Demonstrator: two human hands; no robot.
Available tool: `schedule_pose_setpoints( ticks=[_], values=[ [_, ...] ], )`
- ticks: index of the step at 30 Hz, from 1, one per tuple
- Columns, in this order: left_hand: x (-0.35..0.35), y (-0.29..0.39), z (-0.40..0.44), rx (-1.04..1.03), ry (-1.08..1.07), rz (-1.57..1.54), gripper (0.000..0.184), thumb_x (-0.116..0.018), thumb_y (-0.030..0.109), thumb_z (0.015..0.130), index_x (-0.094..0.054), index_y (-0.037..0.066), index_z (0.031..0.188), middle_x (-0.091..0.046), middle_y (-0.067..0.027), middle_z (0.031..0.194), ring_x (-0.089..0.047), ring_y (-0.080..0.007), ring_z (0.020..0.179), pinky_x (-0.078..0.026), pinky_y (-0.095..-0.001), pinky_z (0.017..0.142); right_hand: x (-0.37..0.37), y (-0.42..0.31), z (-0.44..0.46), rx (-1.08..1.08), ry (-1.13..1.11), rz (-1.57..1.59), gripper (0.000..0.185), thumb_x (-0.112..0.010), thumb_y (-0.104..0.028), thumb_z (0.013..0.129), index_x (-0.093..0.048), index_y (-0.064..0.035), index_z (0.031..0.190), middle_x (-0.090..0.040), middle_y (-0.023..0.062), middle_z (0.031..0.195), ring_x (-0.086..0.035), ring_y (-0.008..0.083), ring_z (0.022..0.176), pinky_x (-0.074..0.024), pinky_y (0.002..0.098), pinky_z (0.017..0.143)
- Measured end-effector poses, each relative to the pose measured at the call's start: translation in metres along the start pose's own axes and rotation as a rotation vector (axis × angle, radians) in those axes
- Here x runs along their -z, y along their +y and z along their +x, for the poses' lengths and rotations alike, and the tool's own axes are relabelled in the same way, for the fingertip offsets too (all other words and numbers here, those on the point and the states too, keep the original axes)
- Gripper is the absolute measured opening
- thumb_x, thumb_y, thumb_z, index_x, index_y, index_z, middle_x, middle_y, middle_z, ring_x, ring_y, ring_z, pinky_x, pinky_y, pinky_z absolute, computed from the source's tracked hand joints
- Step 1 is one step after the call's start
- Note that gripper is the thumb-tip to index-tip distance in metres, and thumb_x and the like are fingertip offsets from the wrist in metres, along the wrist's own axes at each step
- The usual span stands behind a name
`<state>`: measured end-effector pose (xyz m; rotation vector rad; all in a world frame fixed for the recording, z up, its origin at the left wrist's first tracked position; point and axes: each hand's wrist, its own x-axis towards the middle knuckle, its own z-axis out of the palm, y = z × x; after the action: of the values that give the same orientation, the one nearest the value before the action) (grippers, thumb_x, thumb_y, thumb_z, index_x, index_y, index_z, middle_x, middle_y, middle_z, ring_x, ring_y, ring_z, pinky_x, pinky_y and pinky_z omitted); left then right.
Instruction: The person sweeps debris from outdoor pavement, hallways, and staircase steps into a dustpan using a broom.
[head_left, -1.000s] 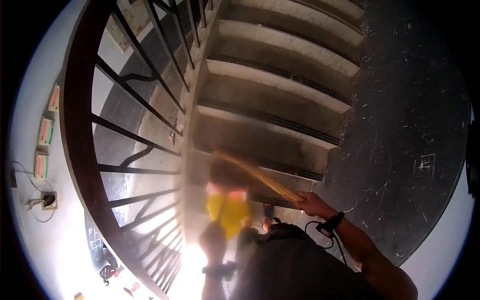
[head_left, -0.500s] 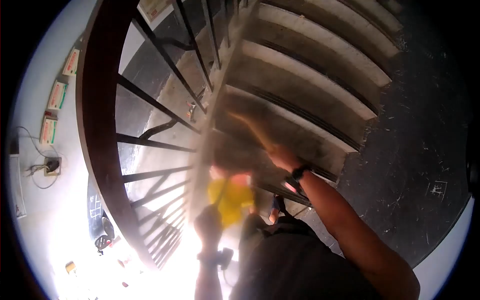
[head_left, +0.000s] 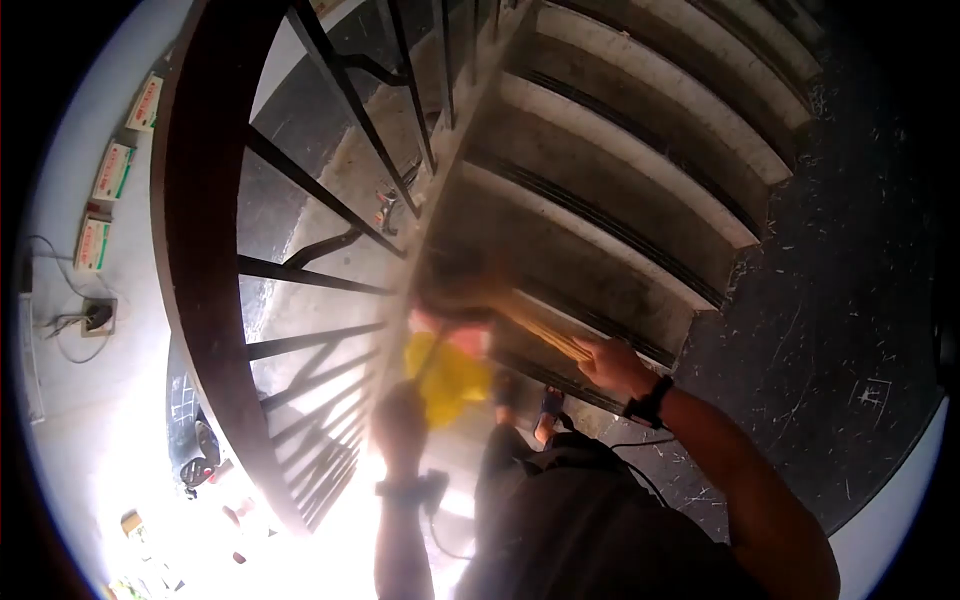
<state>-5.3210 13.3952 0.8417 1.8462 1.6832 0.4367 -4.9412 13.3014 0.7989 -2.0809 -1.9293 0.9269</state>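
My right hand (head_left: 618, 368) is closed round the light wooden handle of a hand brush (head_left: 545, 325). Its far end is smeared by motion over a stair tread, close to the foot of the railing. Lower left, my left hand (head_left: 398, 430) is blurred but closed on what looks like a dustpan (head_left: 447, 385), yellow with a pinkish-red part. The dustpan is held near the step, just below the brush's far end; whether the two touch I cannot tell. Dark bands are worn on both wrists.
Curved concrete stairs (head_left: 620, 150) rise toward the upper right. On the left runs a dark handrail (head_left: 185, 250) with metal bars (head_left: 320, 190). A scratched dark wall panel (head_left: 840, 300) borders the steps on the right. My sandalled foot (head_left: 548, 415) stands low in view.
My right hand has moved right and down, and the brush has swung lower toward the dustpan. My left hand and the dustpan have shifted slightly left and up.
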Motion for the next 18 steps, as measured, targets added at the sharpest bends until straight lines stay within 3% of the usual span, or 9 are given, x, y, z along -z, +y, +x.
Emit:
schedule_pose_setpoints(
  ticks=[3,6,8,9,10,12,18],
  values=[
    [0.001,-0.011,-0.002,0.038,0.006,-0.173,0.024,-0.058,0.002,0.082,-0.072,-0.002,0.1,-0.056,0.0003,0.064,-0.046,-0.0045,0.059,-0.038,-0.0221,0.053,0.024,-0.017,-0.028,-0.122,-0.075,-0.014,0.053,-0.062,-0.022,0.086,-0.053,-0.0087,0.136,-0.067,0.0223,0.093,-0.065,0.0379,0.087,-0.0521,0.0466,0.076],
    [0.003,-0.016,-0.008,0.068,-0.019,-0.139,0.024,-0.058,0.0,0.082,-0.072,-0.003,0.101,-0.052,0.002,0.064,-0.044,-0.0044,0.059,-0.038,-0.0218,0.054,0.031,-0.026,-0.03,-0.185,-0.075,-0.008,0.055,-0.062,-0.024,0.087,-0.051,-0.0093,0.139,-0.067,0.022,0.094,-0.065,0.0372,0.087,-0.0522,0.0461,0.077],
    [0.005,-0.012,-0.014,0.047,0.024,-0.058,0.011,-0.057,0.011,0.086,-0.067,0.006,0.087,-0.058,-0.0055,0.062,-0.054,-0.0185,0.053,-0.042,-0.0339,0.049,0.023,-0.024,-0.027,-0.142,0.048,0.023,0.054,-0.061,-0.025,0.088,-0.051,-0.0093,0.138,-0.067,0.0219,0.094,-0.066,0.0368,0.087,-0.0524,0.046,0.076],
    [0.006,-0.009,-0.015,0.035,0.046,-0.018,0.013,-0.056,0.017,0.088,-0.064,0.01,0.08,-0.061,-0.0092,0.062,-0.058,-0.0255,0.05,-0.044,-0.04,0.046,0.024,-0.027,-0.023,-0.156,0.051,0.019,0.054,-0.062,-0.025,0.088,-0.052,-0.0093,0.138,-0.068,0.0217,0.094,-0.066,0.0369,0.086,-0.0525,0.046,0.075],
    [0.01,-0.005,-0.016,0.063,0.024,-0.065,0.011,-0.057,0.011,0.087,-0.067,0.006,0.087,-0.056,-0.0049,0.062,-0.052,-0.0183,0.053,-0.041,-0.0334,0.048,0.027,-0.033,-0.016,-0.17,0.055,0.013,0.054,-0.062,-0.025,0.088,-0.052,-0.0093,0.138,-0.068,0.0214,0.093,-0.066,0.0369,0.086,-0.0526,0.046,0.075],
    [0.018,0.001,-0.019,0.125,-0.016,-0.158,0.023,-0.058,-0.001,0.084,-0.071,-0.003,0.102,-0.047,0.0036,0.064,-0.04,-0.0039,0.059,-0.035,-0.0202,0.053,0.029,-0.041,0.0,-0.202,0.054,0.011,0.052,-0.062,-0.024,0.087,-0.053,-0.0091,0.136,-0.068,0.0207,0.091,-0.066,0.0372,0.084,-0.0528,0.0461,0.074],
    [0.006,-0.008,-0.02,0.062,0.034,-0.289,0.023,-0.058,-0.001,0.083,-0.07,-0.006,0.102,-0.049,0.0027,0.065,-0.042,-0.0039,0.061,-0.036,-0.0206,0.053,-0.026,-0.046,0.065,-0.168,0.01,-0.084,0.05,-0.062,-0.026,0.086,-0.055,-0.0039,0.13,-0.068,0.0206,0.088,-0.065,0.0407,0.084,-0.0522,0.0483,0.074]
  ],
)
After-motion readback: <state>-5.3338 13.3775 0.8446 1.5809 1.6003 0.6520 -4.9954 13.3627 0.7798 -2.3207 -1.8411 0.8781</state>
